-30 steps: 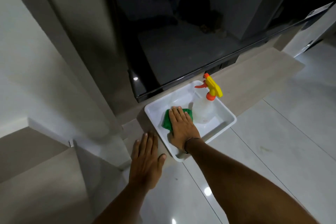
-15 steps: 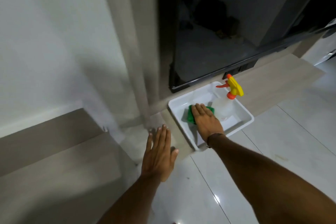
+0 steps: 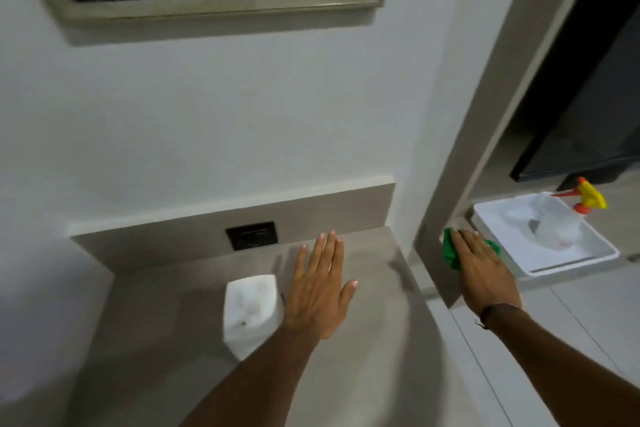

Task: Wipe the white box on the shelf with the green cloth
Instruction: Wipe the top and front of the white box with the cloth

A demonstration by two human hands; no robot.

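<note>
One white box stands on a grey shelf, a short way in from the shelf's front edge, with bare surface to its left and behind it up to the back panel. It is a small upright block with rounded corners, and its top looks smudged and dusty. One dark wall socket sits in the back panel above it. Just to the right of the box, one left hand lies flat over the shelf, fingers straight and spread, holding nothing. Further right, past the shelf's end wall, one right hand presses palm-down on one green cloth, fingers extended over it. The cloth is just left of one white tray, which holds one clear spray bottle with a yellow and orange trigger.
</note>
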